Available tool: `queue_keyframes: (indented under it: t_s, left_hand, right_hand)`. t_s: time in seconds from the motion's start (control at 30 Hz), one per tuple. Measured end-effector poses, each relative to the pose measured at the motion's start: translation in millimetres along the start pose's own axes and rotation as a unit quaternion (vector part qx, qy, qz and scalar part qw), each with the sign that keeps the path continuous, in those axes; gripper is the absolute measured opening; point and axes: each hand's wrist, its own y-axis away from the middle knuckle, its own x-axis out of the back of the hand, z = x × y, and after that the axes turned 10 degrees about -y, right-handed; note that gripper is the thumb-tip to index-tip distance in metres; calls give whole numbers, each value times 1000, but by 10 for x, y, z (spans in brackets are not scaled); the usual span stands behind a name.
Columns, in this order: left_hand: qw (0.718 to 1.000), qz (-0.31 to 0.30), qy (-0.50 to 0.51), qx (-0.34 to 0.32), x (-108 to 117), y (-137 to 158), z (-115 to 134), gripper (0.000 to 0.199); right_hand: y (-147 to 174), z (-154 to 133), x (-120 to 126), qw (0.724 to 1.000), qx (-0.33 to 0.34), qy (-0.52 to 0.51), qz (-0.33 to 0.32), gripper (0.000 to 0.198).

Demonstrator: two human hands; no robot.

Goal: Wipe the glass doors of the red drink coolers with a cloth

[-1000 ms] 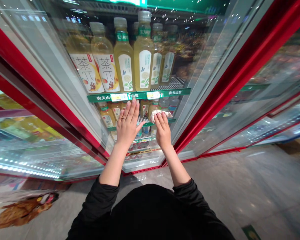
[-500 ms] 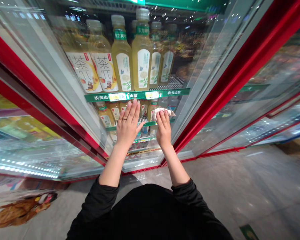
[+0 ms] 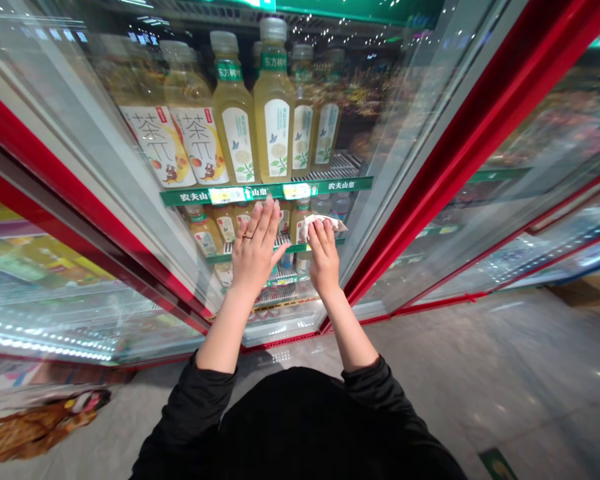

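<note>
Under the right hand (image 3: 324, 260) is a crumpled, dull wipe (image 3: 338, 225) against smooth, shiny glass (image 3: 380, 120), with smooth plastic bottles (image 3: 275, 107) beyond the left hand (image 3: 254, 252), a glossy frame (image 3: 445, 160) right of both, and a shiny floor (image 3: 455, 387) below.

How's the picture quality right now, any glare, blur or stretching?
Head view: bright reflected specks spot the upper glass door; head view: the brown item at lower left looks stretched and smeared; head view: the left hand, right hand and front bottles look clearer; head view: the grey floor carries small glints.
</note>
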Motion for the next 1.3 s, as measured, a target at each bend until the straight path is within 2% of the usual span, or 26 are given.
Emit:
queue_keyframes:
  t_s: [0.13,0.27,0.37,0.47,0.6,0.73,0.87,0.97,1.07,1.17,1.3]
  left_hand:
    - [1000,-7,3,1,-7,-23,41,117]
    - [1000,-15,6,5,-10,-39,76,117]
    - [1000,-13,2,3,-8,-51,97,117]
    - [1000,-16,6,4,-9,-69,122,118]
    - [1000,-20,10,2,-24,-97,156,121]
    - [1000,-14,2,-3,-40,-110,184,119]
    - [1000,-11,-1,3,-45,-111,216,114]
    - [1000,-19,14,4,-52,-120,252,112]
    - [999,-31,31,0,-69,-134,287,115]
    - [999,-31,31,-11,-88,-139,308,116]
    - [999,-23,25,-11,-108,-127,320,111]
  right_hand:
    - [-66,-53,-67,1000,10,-4,-12,75]
    - [51,6,49,998,28,-4,-59,71]
    - [64,89,148,999,34,-5,-32,72]
    - [-35,97,132,1000,26,5,-4,73]
    - [-95,50,76,999,25,1,-27,71]
    - [-3,140,207,997,54,15,-56,67]
    - [-38,257,341,999,31,15,-31,67]
    - [-127,221,296,999,34,0,-6,71]
    - [-99,151,217,999,26,4,-37,70]
    - [39,182,241,997,31,7,-75,68]
    - [104,338,362,999,-1,29,-21,72]
